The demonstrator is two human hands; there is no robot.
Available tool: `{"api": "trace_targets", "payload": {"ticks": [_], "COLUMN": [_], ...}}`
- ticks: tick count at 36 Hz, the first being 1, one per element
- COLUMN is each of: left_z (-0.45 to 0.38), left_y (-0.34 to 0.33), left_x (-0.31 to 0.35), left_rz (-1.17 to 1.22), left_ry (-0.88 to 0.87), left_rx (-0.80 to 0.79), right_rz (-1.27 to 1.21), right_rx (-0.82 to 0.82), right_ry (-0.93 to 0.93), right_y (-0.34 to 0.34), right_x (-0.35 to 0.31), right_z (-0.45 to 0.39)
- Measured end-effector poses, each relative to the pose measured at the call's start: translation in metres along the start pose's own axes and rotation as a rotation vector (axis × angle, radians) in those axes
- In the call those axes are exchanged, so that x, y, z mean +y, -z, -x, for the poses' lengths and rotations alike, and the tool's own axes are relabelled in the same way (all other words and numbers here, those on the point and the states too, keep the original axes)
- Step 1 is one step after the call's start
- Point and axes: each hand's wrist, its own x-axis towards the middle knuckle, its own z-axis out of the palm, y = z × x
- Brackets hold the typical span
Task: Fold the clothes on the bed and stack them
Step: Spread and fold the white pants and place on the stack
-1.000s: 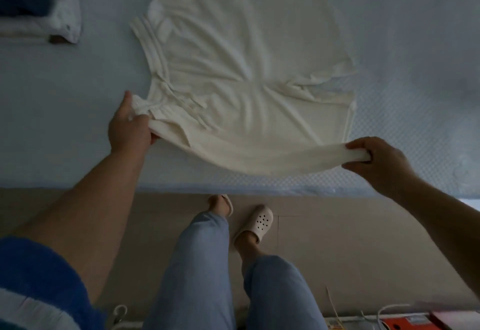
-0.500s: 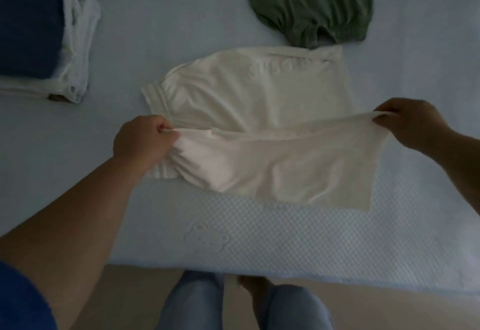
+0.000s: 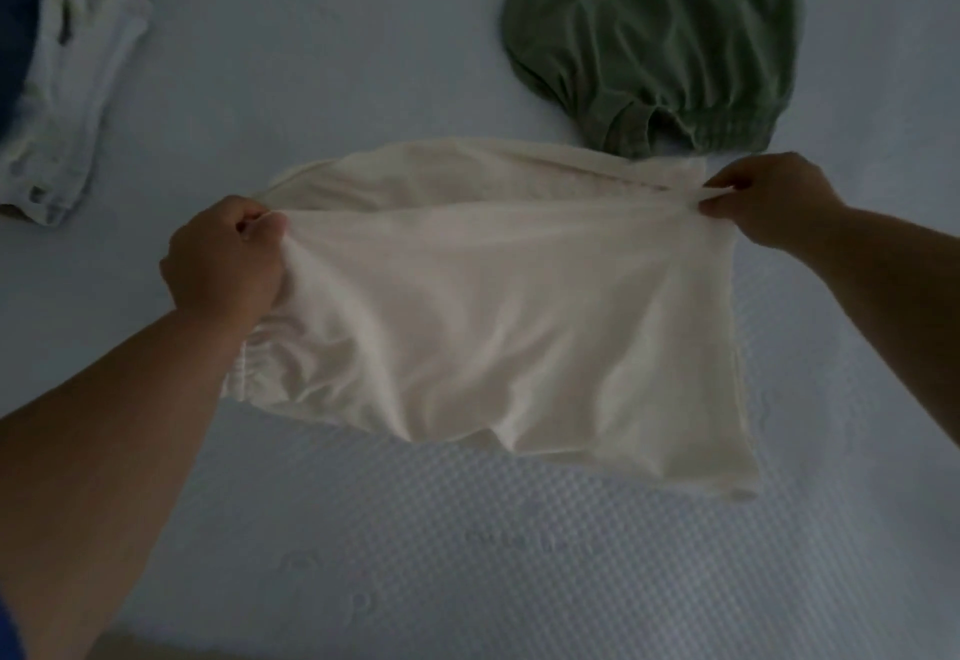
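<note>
A cream pair of shorts (image 3: 483, 306) lies across the middle of the bed, its near half lifted and doubled over the far half. My left hand (image 3: 226, 254) grips the waistband end in a fist at the left. My right hand (image 3: 763, 197) pinches the leg-hem end at the right, just below a crumpled green garment (image 3: 654, 41) at the back. The folded edge stretches between both hands. A stack of folded clothes (image 3: 62, 77), white with a dark blue piece on top, sits at the far left.
The pale blue mattress (image 3: 467, 555) has a quilted strip along its near edge, bare in front of the shorts. Open sheet lies between the stack and the green garment.
Both hands have carried the near edge of the cream shorts up and away from me, over the far half. The view has tilted forward, so my legs and the floor have left the frame.
</note>
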Motion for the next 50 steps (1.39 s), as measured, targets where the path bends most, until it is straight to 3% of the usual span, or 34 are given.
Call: {"api": "trace_targets", "payload": {"ticks": [3,6,8,12,15,17,28,35,41,46,50], "left_z": [-0.005,-0.008,-0.011,-0.017,-0.021,-0.027,-0.046,-0.052,-0.051,-0.051,-0.052], "left_y": [-0.007,-0.008,-0.005,-0.001,0.003,0.001,-0.025,-0.027,-0.024,-0.019,-0.016], "left_x": [0.001,0.004,0.009,0.017,0.022,0.022,0.006,0.007,0.005,0.000,0.001], "left_rz": [-0.092,-0.379,-0.440,-0.324,-0.108,-0.088,-0.251,-0.191,-0.151,0.057,0.152], "left_ry": [-0.002,-0.132,-0.185,-0.232,-0.159,-0.151,-0.216,-0.199,-0.206,-0.177,-0.121], "left_rx": [-0.076,-0.184,-0.215,-0.202,-0.116,-0.026,-0.062,-0.074,-0.060,-0.030,-0.044], "right_rz": [0.232,0.409,0.441,0.511,0.434,0.368,0.536,0.601,0.375,0.258,0.047], "right_rx": [-0.010,0.024,0.094,0.186,0.269,0.325,0.194,0.186,0.243,0.169,0.204], "right_ry": [0.124,0.196,0.217,0.349,0.334,0.298,0.470,0.372,0.271,0.248,0.153], "right_y": [-0.020,-0.037,-0.041,-0.038,-0.030,-0.025,-0.051,-0.051,-0.026,-0.008,-0.013], "right_x": [0.000,0.007,0.012,0.017,0.015,0.011,0.011,0.002,-0.010,-0.023,-0.027], "right_z": [-0.009,-0.014,-0.017,-0.020,-0.023,-0.026,-0.013,-0.025,-0.025,-0.025,-0.024]}}
